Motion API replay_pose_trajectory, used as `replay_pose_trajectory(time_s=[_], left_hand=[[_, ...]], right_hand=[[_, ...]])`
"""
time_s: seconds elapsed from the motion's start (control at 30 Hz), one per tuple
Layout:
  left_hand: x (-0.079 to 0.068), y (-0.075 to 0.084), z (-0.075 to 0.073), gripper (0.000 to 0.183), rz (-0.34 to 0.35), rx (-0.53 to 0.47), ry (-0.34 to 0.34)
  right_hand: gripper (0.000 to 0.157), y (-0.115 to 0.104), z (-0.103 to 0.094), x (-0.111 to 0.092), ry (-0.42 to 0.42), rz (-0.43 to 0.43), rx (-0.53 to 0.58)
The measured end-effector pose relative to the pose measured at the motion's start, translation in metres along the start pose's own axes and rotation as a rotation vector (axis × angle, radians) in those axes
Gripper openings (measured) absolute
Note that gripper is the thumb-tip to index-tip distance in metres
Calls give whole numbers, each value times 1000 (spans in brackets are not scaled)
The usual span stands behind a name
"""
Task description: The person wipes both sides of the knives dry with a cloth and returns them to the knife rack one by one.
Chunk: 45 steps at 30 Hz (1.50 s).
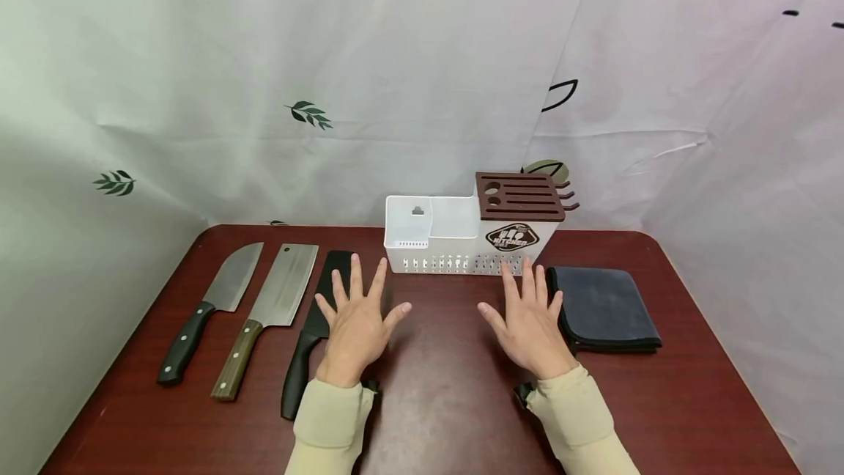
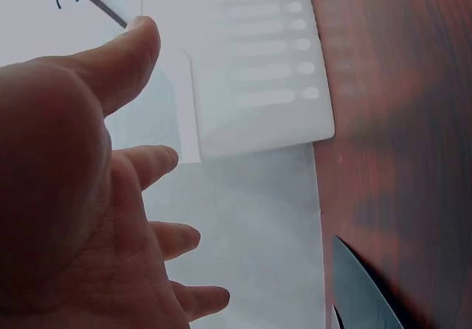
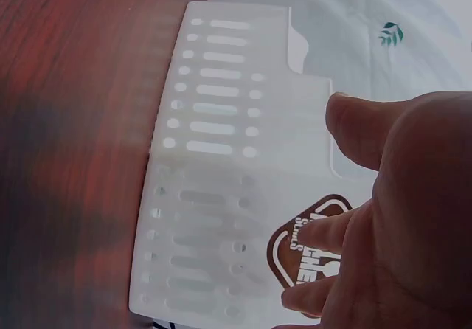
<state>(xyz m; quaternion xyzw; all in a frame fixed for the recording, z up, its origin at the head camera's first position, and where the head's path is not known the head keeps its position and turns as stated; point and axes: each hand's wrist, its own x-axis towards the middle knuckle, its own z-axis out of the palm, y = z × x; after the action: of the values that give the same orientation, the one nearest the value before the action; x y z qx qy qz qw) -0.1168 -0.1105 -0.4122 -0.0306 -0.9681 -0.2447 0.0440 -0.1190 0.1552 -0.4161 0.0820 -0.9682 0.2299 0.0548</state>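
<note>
My left hand and right hand are spread, fingers apart, above a red-brown tabletop. Beyond them stands a white knife rack (its slotted top is brown). To my left lie a curved knife, a cleaver and a black knife, partly hidden; near my right hand, a folded gray cloth.

Red-brown table, three knives at left, white rack, folded grey cloth

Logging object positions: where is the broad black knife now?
In the head view, the broad black knife lies on the left of the red table, right of the rectangular silver cleaver, partly hidden by the left hand.
</note>
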Motion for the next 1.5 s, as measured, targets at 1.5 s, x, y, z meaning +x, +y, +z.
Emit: replay_pose_trajectory(time_s=[1.5], left_hand=[[-28, -103, -65, 88, -206, 19, -50]], right_hand=[[80, 86, -49, -18, -19, 170, -36]])
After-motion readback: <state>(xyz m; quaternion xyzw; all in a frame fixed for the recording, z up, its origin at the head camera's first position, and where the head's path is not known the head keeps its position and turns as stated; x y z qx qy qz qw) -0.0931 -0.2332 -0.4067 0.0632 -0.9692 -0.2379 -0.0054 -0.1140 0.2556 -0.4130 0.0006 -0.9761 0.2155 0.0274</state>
